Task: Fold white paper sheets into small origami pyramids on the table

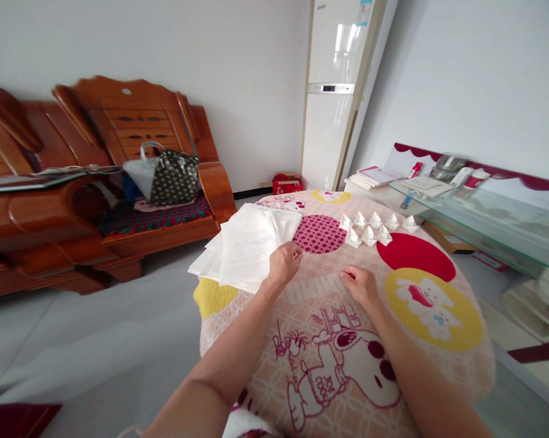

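1. Resting low over a round, cloth-covered counter (466,365), the left hand (284,263) and right hand (360,285) are apart, their fingers curled narrow; whether the tips pinch anything, I cannot tell. A pale band (313,289) shows between them, too blurred to call paper or cloth pattern.
2. Printed paper sheets (247,249) lie in an uneven stack at the counter's left side, some upper ones askew. The left hand overlaps the stack's near right part in view; contact is unclear.
3. Small folded paper pieces (368,236) stand in two rows beyond the right hand, well apart from the stack.
4. The sheets should handle as light, limp and easily creased, sliding over one another; a corner or free edge is the place to take hold. The folded pieces look stiffer but crushable, best pinched lightly near the base, clear of their points.
5. Containers sit away from the hands: a dark patterned tote bag (174,176) on a wooden armchair (140,115), steel bowls (448,164) and a red-and-white cup (475,178) by a glass shelf (498,210). Their contents cannot be made out.
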Motion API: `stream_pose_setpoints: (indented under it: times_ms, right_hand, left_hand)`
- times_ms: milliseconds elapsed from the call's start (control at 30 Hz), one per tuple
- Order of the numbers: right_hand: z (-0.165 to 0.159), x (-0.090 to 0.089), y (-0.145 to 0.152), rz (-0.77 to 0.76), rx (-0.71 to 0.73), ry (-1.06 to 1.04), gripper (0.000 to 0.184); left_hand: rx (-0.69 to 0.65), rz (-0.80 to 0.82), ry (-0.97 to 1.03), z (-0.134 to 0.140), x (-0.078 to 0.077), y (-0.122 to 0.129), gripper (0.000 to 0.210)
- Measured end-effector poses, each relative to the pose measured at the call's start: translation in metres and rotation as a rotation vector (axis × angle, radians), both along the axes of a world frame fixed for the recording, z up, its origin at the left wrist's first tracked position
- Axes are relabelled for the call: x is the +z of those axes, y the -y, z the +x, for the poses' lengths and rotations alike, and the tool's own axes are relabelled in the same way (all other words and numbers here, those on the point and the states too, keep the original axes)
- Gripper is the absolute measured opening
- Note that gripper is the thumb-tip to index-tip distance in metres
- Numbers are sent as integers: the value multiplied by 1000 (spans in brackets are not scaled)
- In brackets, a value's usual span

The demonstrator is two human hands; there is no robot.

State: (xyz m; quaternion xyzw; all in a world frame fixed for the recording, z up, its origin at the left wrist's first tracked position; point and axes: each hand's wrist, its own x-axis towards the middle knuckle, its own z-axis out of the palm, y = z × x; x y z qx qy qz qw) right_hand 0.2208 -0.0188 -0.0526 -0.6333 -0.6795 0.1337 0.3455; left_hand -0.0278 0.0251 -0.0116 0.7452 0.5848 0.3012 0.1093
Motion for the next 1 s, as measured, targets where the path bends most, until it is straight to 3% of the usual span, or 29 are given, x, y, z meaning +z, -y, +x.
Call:
stream_pose_setpoints:
  times_ms: [100, 233, 500, 633, 700, 800, 933, 1000]
  right_hand:
    - [0, 0, 0, 11, 23, -39, 31]
    - [1, 2, 0, -21, 65, -92, 32]
    - [6, 8, 4, -118, 119, -145, 29]
    - [6, 8, 5, -114, 108, -142, 28]
    - [6, 6, 6, -98, 106, -149, 27]
    - [5, 4, 8, -70, 94, -164, 27]
    - [-2, 8, 15, 20, 101, -238, 27]
    - [-10, 13, 19, 99, 180, -229, 43]
  left_hand:
    - [66, 28, -106, -14, 2, -1, 31]
    - [110, -75, -283, -25, 1, 3, 54]
    - [20, -131, -295, -52, 7, -1, 59]
    - [135, -207, -214, -76, 18, -3, 51]
    - [263, -147, -157, -85, 25, -3, 50]
    - [288, 16, 102, -86, 37, -1, 45]
    - [37, 150, 769, -53, 48, 13, 44]
    - [-32, 147, 1072, -29, 49, 21, 44]
